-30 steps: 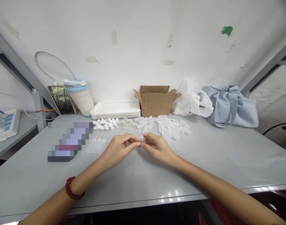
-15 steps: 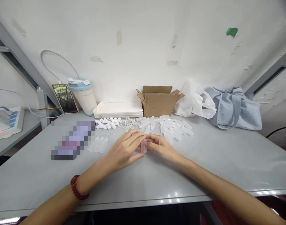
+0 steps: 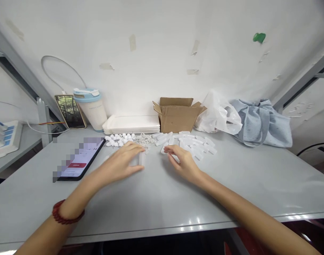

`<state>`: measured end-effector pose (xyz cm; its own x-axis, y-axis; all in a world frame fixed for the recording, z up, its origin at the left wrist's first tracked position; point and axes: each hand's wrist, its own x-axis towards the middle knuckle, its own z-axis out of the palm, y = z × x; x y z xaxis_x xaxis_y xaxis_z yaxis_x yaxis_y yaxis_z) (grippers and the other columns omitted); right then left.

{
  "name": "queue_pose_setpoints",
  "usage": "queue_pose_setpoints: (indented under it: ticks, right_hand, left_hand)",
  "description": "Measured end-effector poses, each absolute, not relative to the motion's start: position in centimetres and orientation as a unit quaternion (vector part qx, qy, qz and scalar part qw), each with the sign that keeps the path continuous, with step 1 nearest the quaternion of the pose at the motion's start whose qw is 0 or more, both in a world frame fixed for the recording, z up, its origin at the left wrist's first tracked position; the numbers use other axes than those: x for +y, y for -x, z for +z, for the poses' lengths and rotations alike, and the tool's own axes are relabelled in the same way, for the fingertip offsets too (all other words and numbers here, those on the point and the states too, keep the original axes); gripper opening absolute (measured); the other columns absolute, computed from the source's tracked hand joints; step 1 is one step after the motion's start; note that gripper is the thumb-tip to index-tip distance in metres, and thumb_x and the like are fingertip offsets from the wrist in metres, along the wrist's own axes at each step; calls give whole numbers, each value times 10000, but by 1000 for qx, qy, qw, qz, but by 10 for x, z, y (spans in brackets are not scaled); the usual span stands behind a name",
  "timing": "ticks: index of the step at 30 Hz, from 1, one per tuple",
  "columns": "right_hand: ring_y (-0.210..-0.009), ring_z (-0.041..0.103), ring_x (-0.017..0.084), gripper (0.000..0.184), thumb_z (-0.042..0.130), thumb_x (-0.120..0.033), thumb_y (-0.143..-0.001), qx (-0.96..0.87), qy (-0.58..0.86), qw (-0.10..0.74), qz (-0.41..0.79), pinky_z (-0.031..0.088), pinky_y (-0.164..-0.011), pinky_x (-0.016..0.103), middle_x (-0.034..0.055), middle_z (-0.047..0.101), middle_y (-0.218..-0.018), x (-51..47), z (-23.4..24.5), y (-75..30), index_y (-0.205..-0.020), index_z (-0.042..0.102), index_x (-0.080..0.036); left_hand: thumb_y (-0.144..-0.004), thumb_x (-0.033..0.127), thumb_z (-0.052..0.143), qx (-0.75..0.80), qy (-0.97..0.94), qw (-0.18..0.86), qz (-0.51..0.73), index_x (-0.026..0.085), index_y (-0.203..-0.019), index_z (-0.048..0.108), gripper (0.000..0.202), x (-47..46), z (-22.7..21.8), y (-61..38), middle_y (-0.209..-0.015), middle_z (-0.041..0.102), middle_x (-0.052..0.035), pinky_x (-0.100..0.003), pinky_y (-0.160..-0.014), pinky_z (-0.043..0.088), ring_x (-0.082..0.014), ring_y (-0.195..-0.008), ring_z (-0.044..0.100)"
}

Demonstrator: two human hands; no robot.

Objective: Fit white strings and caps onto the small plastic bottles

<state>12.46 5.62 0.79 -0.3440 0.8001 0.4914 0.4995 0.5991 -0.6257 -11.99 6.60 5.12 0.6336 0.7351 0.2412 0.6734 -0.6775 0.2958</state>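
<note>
Nearer the wearer than the cardboard box (image 3: 176, 119) and left of it, the left hand (image 3: 121, 161) spans a held tube (image 3: 142, 159), clear and roughly upright between thumb and fingertips; lower end's contact with the table (image 3: 162, 205) cannot be told. Red bracelet (image 3: 67, 212) on that wrist. Directly in front of the box, the right hand (image 3: 184, 163) is half open, fingers curled, thumb set apart; its fingertips are at the near edge of the loose tubes (image 3: 187, 139), touching or just beside cannot be told. The loose tubes lie scattered close before the box, clear, many overlapping. Left-front of the box: pale cords (image 3: 145, 139) in a tangle, then small white pieces (image 3: 121, 139) in a cluster. Farther left-front: a phone (image 3: 84, 161) lying flat, partly pixelated. Just left of the box: stacked white trays (image 3: 132, 124); beyond them, a tumbler (image 3: 91, 109) and an upright phone (image 3: 70, 112). Right of the box: a white plastic bag (image 3: 215, 115), then a blue fabric bag (image 3: 263, 124).
</note>
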Motion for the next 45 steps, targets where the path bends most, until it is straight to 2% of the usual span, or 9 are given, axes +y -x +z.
queue_pose_setpoints:
  ticks: [5, 8, 13, 25, 33, 36, 39, 42, 45]
  right_hand:
    - [-1102, 537, 249, 336, 375, -85, -884, -877, 367, 306, 38, 491, -892, 465, 162, 582, -1177, 70, 4, -131, -1184, 513, -150]
    - [-1156, 483, 263, 356, 377, -60, -881, -896, 357, 264, 12, 461, -924, 499, 153, 575, -1226, 73, 5, -130, -1195, 522, -144]
    - [-1110, 483, 295, 304, 384, -101, -903, -901, 375, 216, 3, 470, -848, 524, 168, 581, -1225, 72, 6, -128, -1148, 561, -130]
    - [-911, 513, 231, 262, 367, -75, -903, -890, 358, 281, 33, 485, -794, 407, 137, 643, -982, 74, 2, -129, -1026, 592, -129]
    - [-861, 533, 224, 235, 406, -49, -870, -887, 357, 291, 31, 484, -763, 381, 110, 655, -896, 73, 3, -129, -956, 604, -143]
    - [-822, 540, 220, 202, 428, -68, -870, -885, 364, 289, 28, 483, -736, 368, 100, 658, -837, 73, 3, -129, -904, 614, -140]
    - [-785, 550, 211, 137, 489, -106, -861, -871, 383, 305, 38, 481, -702, 346, 85, 653, -784, 71, 3, -129, -829, 615, -150]
    - [-752, 561, 196, 96, 536, -126, -843, -855, 410, 315, 48, 479, -663, 315, 64, 635, -728, 67, 2, -128, -781, 601, -161]
    - [-732, 580, 182, 57, 580, -115, -811, -840, 445, 305, 61, 482, -635, 290, 56, 621, -757, 62, 3, -127, -843, 596, -159]
  left_hand:
    - [-689, 501, 646, 493, -852, 146, 96, 236, -1103, 617, 493, 77, 67, 158, -1091, 622, -65, -369, -857, 450, -286, -1032, 546]
    - [-671, 517, 647, 515, -838, 171, 61, 258, -1091, 624, 493, 77, 71, 169, -1082, 616, -58, -347, -814, 462, -287, -988, 565]
    - [-655, 499, 651, 507, -842, 181, 35, 263, -1067, 622, 475, 74, 66, 171, -1068, 598, -64, -354, -789, 470, -287, -957, 566]
    - [-648, 409, 627, 509, -843, 173, 36, 274, -1043, 613, 418, 74, 58, 171, -1025, 608, -52, -328, -716, 479, -268, -883, 574]
    - [-674, 456, 636, 489, -852, 179, 51, 257, -1063, 605, 438, 74, 61, 165, -1056, 596, -52, -346, -791, 459, -275, -978, 540]
    - [-781, 481, 555, 466, -868, 133, 112, 219, -1106, 571, 418, 73, 59, 148, -1105, 588, -72, -372, -873, 426, -280, -1076, 481]
    - [-867, 412, 476, 428, -888, 73, 153, 163, -1111, 568, 360, 72, 51, 129, -1139, 570, -108, -415, -955, 368, -279, -1127, 427]
    - [-891, 368, 463, 400, -904, 23, 151, 182, -1099, 596, 309, 70, 38, 116, -1108, 570, -107, -439, -936, 379, -282, -1097, 431]
    - [-909, 344, 444, 393, -907, -24, 151, 190, -1080, 608, 283, 69, 26, 107, -1079, 571, -101, -431, -904, 402, -274, -1067, 449]
